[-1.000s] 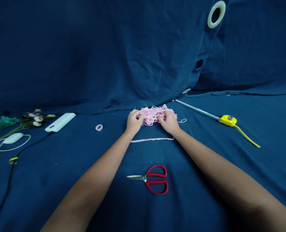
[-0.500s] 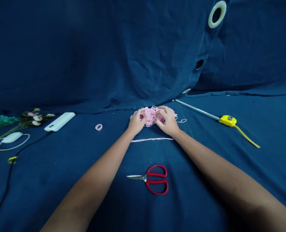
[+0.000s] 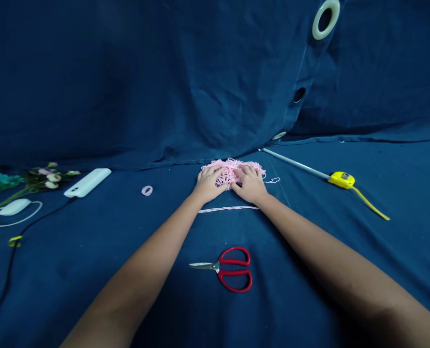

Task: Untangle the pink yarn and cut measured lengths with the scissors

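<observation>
A person's left hand (image 3: 209, 182) and right hand (image 3: 249, 184) lie side by side, palms down, on a tangle of pink yarn (image 3: 232, 168) on a surface draped in blue cloth (image 3: 91, 270). The fingers are spread flat on the yarn, not curled round it. The tangle sits at twelve o'clock of both hands, equally near each, its long axis running nine to three. Red scissors (image 3: 229, 269) lie at six o'clock, well apart, and a yellow tape measure (image 3: 341, 180) at three. The bare cloth between them leaves open room.
</observation>
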Available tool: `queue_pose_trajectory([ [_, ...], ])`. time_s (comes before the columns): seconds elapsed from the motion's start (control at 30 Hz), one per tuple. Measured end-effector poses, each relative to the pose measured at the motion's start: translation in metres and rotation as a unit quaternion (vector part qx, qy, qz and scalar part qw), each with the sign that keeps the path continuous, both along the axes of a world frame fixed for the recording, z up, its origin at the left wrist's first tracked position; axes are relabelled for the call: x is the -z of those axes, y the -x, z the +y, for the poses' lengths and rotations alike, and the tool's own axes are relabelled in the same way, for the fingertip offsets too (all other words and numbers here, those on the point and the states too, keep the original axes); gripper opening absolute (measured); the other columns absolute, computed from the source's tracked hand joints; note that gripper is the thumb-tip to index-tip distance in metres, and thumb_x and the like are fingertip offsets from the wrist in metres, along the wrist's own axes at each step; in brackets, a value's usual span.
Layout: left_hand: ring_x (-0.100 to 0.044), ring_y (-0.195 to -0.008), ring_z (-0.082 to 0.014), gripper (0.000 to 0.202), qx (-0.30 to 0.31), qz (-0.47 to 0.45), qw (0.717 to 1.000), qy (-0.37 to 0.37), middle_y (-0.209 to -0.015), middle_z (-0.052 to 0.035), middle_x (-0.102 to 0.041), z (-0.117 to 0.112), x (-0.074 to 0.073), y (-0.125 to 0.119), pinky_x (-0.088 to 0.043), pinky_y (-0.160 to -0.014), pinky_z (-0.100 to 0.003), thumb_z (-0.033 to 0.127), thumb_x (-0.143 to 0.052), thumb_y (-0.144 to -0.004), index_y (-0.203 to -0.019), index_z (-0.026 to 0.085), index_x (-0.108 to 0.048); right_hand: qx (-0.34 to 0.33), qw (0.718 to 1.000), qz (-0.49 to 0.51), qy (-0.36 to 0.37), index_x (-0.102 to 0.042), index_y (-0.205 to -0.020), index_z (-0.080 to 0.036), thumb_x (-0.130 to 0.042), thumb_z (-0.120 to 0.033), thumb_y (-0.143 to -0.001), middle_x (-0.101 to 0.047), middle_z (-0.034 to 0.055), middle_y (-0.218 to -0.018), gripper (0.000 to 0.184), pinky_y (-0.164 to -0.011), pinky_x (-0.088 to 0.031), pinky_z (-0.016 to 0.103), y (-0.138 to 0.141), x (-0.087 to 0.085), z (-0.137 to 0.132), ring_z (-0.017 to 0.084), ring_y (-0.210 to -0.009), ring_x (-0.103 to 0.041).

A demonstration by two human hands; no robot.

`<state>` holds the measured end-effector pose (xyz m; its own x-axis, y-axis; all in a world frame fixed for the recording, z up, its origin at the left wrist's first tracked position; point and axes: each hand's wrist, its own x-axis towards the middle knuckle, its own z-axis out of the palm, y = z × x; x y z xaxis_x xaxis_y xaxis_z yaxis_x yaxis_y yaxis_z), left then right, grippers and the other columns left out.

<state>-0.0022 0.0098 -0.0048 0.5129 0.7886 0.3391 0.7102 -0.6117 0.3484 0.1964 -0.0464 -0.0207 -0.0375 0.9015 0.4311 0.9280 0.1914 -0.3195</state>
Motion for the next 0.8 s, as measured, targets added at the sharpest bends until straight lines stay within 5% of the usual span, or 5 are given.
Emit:
queue_pose_trajectory([
  [0.1, -0.043, -0.147, -0.0369, 0.066, 0.009, -0.013, 1.0, -0.013, -0.159, -0.0074, -0.053, -0.0016, -0.0002, 0.0005, -0.032, -0.121, -0.054, 0.04, -0.073, -0.089, -0.152, 0.034, -0.053, -0.001, 1.0, 0.016, -0.008, -0.061, -0.147, -0.021, -0.057, -0.047, -0.099, -0.052, 0.0152, -0.158, 0.055, -0.122, -0.028, 0.058, -0.0011, -0.0015, -0.0011, 0.037, -0.145, -0.043],
  [0.27, -0.053, -0.132, -0.0345, 0.022, 0.033, -0.033, 0.997, -0.059, -0.131, -0.007, -0.067, -0.0055, -0.0006, 0.0, -0.037, -0.115, -0.051, 0.035, -0.072, -0.09, -0.111, 0.028, -0.071, -0.07, 0.997, 0.008, -0.017, -0.07, -0.133, -0.025, -0.056, -0.042, -0.101, -0.055, 0.0116, -0.154, 0.039, -0.121, -0.031, 0.054, -0.0019, -0.005, -0.0036, 0.033, -0.144, -0.044],
  [0.53, -0.055, -0.122, -0.0326, 0.026, 0.004, -0.006, 0.997, -0.076, -0.115, -0.008, -0.07, -0.0055, 0.0002, -0.0016, -0.038, -0.11, -0.052, 0.045, -0.064, -0.098, -0.085, 0.025, -0.076, 0.048, 0.999, -0.003, -0.016, -0.076, -0.111, -0.02, -0.058, -0.041, -0.098, -0.065, 0.0156, -0.134, 0.03, -0.112, -0.036, 0.056, 0.0009, 0.0, -0.0002, 0.037, -0.127, -0.053],
  [0.7, -0.058, -0.113, -0.0328, 0.032, -0.12, -0.07, 0.987, -0.076, -0.11, -0.0089, -0.071, 0.0001, 0.0026, 0.0029, -0.042, -0.104, -0.052, 0.042, -0.061, -0.099, -0.078, 0.025, -0.077, 0.079, 0.996, 0.033, -0.027, -0.076, -0.1, -0.019, -0.049, -0.047, -0.103, -0.067, 0.017, -0.123, 0.039, -0.105, -0.04, 0.056, 0.0004, -0.0059, -0.002, 0.037, -0.12, -0.055],
  [0.8, -0.058, -0.114, -0.0346, 0.017, -0.164, -0.083, 0.981, -0.061, -0.114, -0.01, -0.07, 0.0006, 0.0019, 0.0047, -0.044, -0.103, -0.054, 0.036, -0.067, -0.093, -0.083, 0.024, -0.075, 0.105, 0.993, 0.054, -0.029, -0.074, -0.099, -0.02, -0.041, -0.041, -0.106, -0.066, 0.0174, -0.121, 0.04, -0.102, -0.042, 0.055, -0.0008, -0.009, -0.0039, 0.037, -0.121, -0.054],
])
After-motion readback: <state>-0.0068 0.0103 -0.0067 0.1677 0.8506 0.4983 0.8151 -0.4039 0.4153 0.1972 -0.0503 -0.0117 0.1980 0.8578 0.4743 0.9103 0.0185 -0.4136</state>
